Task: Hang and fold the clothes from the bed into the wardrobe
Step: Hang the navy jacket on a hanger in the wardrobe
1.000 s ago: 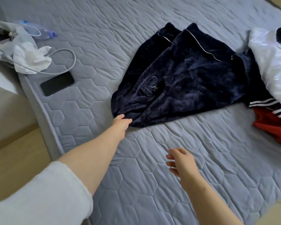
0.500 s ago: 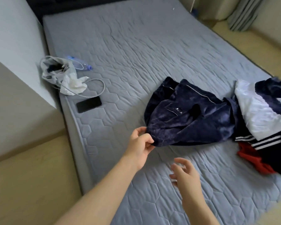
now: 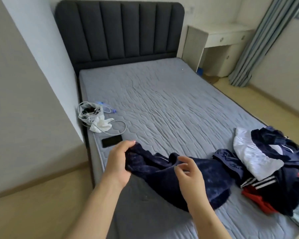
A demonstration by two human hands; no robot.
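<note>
Navy plush garment (image 3: 205, 180) lies bunched across the near end of the bed (image 3: 162, 100), its bulk low and centre in view. Left hand (image 3: 118, 161), at 9 o'clock of the garment, grips the left edge, with fingers and thumb curled round a fold of the fabric. Right hand (image 3: 188, 173) is over the garment's middle, its fingers loosely bent and spread, holding nothing; whether it touches the cloth cannot be told. At 3 o'clock of the garment, and touching it, is a heap of clothes (image 3: 283, 183): a white piece (image 3: 252, 156) on top, dark navy folds around it, a white-striped band (image 3: 259, 181) lower down, and a red piece (image 3: 255, 200) at the near side. Just past the left hand, at 11 o'clock, a dark phone (image 3: 111, 141) lies flat near the bed's left edge. Beyond the phone is a looped grey cable (image 3: 125, 127), then a crumpled white-grey bag (image 3: 89, 112) with a clear bottle (image 3: 109, 108) beside it at its 2 o'clock. The mattress cover is grey and quilted, with wrinkles through the middle. At 12 o'clock, at the far end, is a dark padded headboard (image 3: 119, 30) with vertical channels. At 1 o'clock past the bed's corner stands a white table (image 3: 226, 35) with drawers. At 2 o'clock a grey-blue curtain (image 3: 255, 42) hangs to the pale wood floor (image 3: 33, 213).
</note>
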